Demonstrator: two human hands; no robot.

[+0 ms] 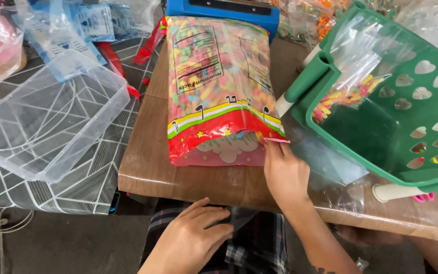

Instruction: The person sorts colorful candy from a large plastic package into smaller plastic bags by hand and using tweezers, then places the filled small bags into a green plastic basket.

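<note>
Red and yellow candy bag point(219, 86) lies flat on the brown table point(148, 172), long side running from near to far; right hand point(284, 175) pinches its near right corner; left hand point(193, 241) rests nearer, fingers loosely spread on clear plastic in the lap

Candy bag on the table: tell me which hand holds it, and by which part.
The right hand pinches the candy bag at its near right corner, on the red bottom edge. The left hand rests in the lap on a clear plastic bag, not on the candy bag.
</note>
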